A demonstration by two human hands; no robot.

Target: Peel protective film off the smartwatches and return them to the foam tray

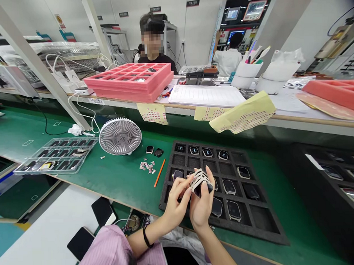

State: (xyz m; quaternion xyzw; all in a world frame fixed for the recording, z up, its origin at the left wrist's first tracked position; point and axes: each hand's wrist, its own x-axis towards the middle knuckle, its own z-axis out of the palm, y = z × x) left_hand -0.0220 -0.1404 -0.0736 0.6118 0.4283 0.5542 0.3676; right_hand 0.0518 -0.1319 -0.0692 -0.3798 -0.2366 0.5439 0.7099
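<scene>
- Over the near side of the black foam tray [271, 237], handling is under way: the stack of pale-framed pieces [200, 180] is in the hands, not set down.
- The right hand [200, 211] cups the stack from below, its fingers closed around the sides.
- The left hand [176, 195] has its fingers bunched narrowly at the stack's near edge; whether they pinch or merely touch it, I cannot tell.
- In the tray's far row, four watches with lit faces [207, 152] sit in their pockets; nearer pockets hold dark-faced watches [229, 187].
- Several pockets hold no watch, so the tray is only partly filled; the hands hide some, and perhaps a few more watches lie beneath.
- On the green bench [117, 182], two loose watches [149, 149] lie outside the tray, near small pale scraps [147, 166] and an orange stick [159, 173].
- How much remains overall cannot be judged.
</scene>
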